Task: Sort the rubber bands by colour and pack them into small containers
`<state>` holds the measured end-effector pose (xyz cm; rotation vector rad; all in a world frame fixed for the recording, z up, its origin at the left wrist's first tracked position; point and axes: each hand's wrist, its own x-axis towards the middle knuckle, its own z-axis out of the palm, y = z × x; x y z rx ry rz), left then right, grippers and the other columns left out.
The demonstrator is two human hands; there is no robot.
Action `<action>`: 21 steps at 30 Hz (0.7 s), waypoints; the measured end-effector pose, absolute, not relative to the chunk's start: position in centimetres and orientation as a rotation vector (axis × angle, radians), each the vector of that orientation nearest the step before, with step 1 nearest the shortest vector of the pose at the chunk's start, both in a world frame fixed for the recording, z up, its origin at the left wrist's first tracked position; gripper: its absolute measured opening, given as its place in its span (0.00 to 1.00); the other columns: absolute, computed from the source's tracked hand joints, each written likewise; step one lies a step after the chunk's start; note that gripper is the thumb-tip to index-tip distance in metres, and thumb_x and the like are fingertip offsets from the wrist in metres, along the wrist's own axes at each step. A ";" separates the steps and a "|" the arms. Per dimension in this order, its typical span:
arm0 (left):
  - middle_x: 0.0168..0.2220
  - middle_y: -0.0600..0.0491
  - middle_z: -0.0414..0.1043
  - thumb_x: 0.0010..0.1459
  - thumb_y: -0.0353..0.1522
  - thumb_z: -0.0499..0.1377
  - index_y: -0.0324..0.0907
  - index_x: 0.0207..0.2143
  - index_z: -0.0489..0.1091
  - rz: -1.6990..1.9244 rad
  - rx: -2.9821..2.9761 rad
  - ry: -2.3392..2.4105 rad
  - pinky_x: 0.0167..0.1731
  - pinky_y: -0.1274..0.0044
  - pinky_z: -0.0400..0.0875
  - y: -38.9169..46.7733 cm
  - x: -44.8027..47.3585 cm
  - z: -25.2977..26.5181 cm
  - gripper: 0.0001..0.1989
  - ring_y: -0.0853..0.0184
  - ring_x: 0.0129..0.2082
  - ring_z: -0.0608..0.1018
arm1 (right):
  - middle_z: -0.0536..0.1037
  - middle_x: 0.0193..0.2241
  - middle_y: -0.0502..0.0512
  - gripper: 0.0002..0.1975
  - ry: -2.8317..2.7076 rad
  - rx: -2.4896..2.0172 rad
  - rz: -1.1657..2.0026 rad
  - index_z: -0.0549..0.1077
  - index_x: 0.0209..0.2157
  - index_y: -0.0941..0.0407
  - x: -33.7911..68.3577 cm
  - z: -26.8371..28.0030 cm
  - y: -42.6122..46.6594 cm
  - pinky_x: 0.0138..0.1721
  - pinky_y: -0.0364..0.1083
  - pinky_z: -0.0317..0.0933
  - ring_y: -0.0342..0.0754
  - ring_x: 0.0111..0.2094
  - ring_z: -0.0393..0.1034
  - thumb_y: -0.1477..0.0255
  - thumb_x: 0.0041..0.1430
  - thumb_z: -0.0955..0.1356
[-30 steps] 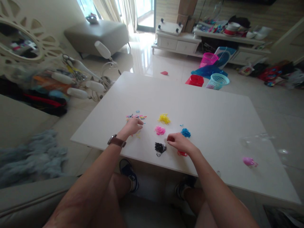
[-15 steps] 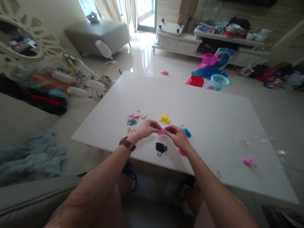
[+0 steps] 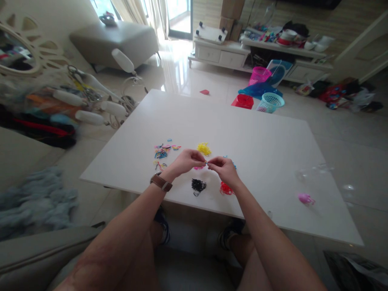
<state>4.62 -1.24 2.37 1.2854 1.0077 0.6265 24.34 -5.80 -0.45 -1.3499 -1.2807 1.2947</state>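
My left hand (image 3: 188, 160) and my right hand (image 3: 224, 167) meet over the white table (image 3: 251, 139), fingertips pinched together. Between them is a small rubber band (image 3: 206, 162), partly hidden by the fingers. Below the hands, a pink pile of rubber bands (image 3: 198, 167) shows only in part. A yellow pile (image 3: 204, 149) lies just beyond, and a black pile (image 3: 198, 185) sits nearer my body. My right wrist is beside a red pile (image 3: 226, 188); behind that hand, blue bands (image 3: 234, 165) peek out. Mixed-colour bands (image 3: 161, 154) are scattered left of my left hand.
A pink toy-like object (image 3: 306, 199) rests on the table's right side. Past the far edge stand a red bin (image 3: 243, 101) and a light blue basket (image 3: 270, 102). A floor lamp (image 3: 117, 108) is close to the table's left edge.
Both hands stay pinched together, slightly shifted relative to the piles, so the red pile shows more and the pink and blue ones less. The whole view has shifted a little.
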 end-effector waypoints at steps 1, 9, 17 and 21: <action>0.29 0.50 0.80 0.44 0.31 0.72 0.38 0.29 0.78 0.634 1.267 1.019 0.36 0.75 0.73 -1.2 4.9 2.4 0.09 0.67 0.31 0.80 | 0.82 0.28 0.54 0.13 -1.279 -1.365 1.281 0.80 0.31 0.56 24.6 -0.5 -5.7 0.39 0.49 0.70 0.50 0.32 0.76 0.61 0.49 0.77; 0.26 0.50 0.78 0.44 0.26 0.67 0.38 0.27 0.77 0.742 1.226 1.304 0.29 0.76 0.71 1.2 6.8 0.2 0.05 0.69 0.26 0.77 | 0.81 0.27 0.54 0.07 -1.404 -1.769 0.825 0.79 0.29 0.55 29.3 -0.8 -5.0 0.37 0.48 0.68 0.49 0.30 0.75 0.66 0.52 0.71; 0.36 0.46 0.82 0.46 0.32 0.70 0.37 0.35 0.81 0.884 1.120 1.420 0.44 0.71 0.76 3.1 8.7 -2.4 0.13 0.62 0.37 0.82 | 0.81 0.26 0.54 0.07 -1.418 -1.957 0.709 0.77 0.26 0.54 32.2 -1.2 -5.1 0.36 0.47 0.66 0.49 0.29 0.73 0.66 0.50 0.69; 0.44 0.44 0.82 0.46 0.35 0.71 0.37 0.42 0.80 0.913 1.110 1.368 0.46 0.71 0.77 3.2 9.0 -2.3 0.20 0.61 0.42 0.82 | 0.80 0.26 0.53 0.06 -1.399 -1.969 0.702 0.77 0.27 0.54 32.6 -0.9 -5.3 0.36 0.47 0.65 0.49 0.29 0.73 0.67 0.51 0.70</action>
